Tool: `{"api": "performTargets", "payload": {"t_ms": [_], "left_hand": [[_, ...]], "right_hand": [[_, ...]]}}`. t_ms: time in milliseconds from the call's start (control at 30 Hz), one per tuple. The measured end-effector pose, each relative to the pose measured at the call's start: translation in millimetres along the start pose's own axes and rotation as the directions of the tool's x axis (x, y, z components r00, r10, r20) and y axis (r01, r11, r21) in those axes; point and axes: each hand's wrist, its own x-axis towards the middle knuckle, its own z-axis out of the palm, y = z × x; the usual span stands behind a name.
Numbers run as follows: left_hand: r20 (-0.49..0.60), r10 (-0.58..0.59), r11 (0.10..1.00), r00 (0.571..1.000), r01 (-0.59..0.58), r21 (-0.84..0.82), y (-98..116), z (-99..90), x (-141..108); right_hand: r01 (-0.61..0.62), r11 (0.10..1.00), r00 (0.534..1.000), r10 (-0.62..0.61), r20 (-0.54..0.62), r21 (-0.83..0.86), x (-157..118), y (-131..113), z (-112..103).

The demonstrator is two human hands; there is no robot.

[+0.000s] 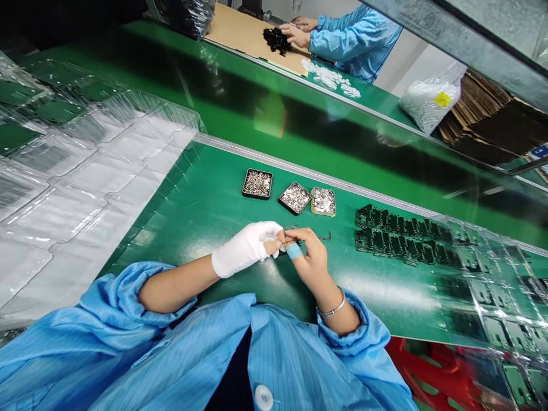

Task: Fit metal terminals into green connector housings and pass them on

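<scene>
My left hand [250, 246], in a white glove with bare thumb and fingertip, is closed in a pinch at the middle of the green table [171, 211]. My right hand [309, 257], with blue tape on a finger and a bracelet at the wrist, pinches right beside it, the fingertips meeting. Whatever they hold is too small to make out. A dark part, mostly covered by the fingers, lies beneath them. Beyond the hands are a black tray of small metal pieces [257, 183], a second such tray [295, 197] and a third, pale-edged tray [323, 201].
Rows of dark green boards [400, 237] lie at right, beside clear plastic trays [483, 291] with boards. More clear trays [85, 188] cover the left. Behind a raised ledge, another person's hands [297, 34] touch black parts [276, 41]. A red stool [436, 371] stands below right.
</scene>
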Motion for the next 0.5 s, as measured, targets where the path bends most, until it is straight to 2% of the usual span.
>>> {"api": "performTargets", "payload": {"t_ms": [67, 167, 267, 333, 400, 500], "left_hand": [[-0.032, 0.016, 1.0, 0.999, -0.016, -0.008, -3, 0.0, -1], [-0.056, 0.076, 0.997, 0.996, -0.074, 0.039, -6, -0.7, -3], [-0.058, 0.131, 0.968, 0.99, -0.115, 0.223, -6, -1.5, -5], [-0.039, 0.181, 0.903, 0.983, -0.15, 0.403, -5, -2.1, -6], [0.013, 0.248, 0.801, 0.969, -0.212, 0.56, -6, -3.1, -6], [0.12, 0.303, 0.669, 0.945, -0.301, 0.68, -10, -5.4, -7]], "right_hand": [[-0.062, 0.996, 0.998, 0.063, -0.009, 0.061, 3, -2, -1], [-0.11, 0.988, 0.993, 0.106, 0.043, 0.107, 6, -3, -4], [-0.107, 0.988, 0.989, 0.095, 0.114, 0.107, 8, -2, -9], [-0.087, 0.991, 0.984, 0.069, 0.166, 0.098, 8, -2, -12], [-0.076, 0.993, 0.976, 0.056, 0.212, 0.087, 8, -3, -15], [-0.093, 0.992, 0.96, 0.066, 0.274, 0.087, 8, -5, -19]]}}
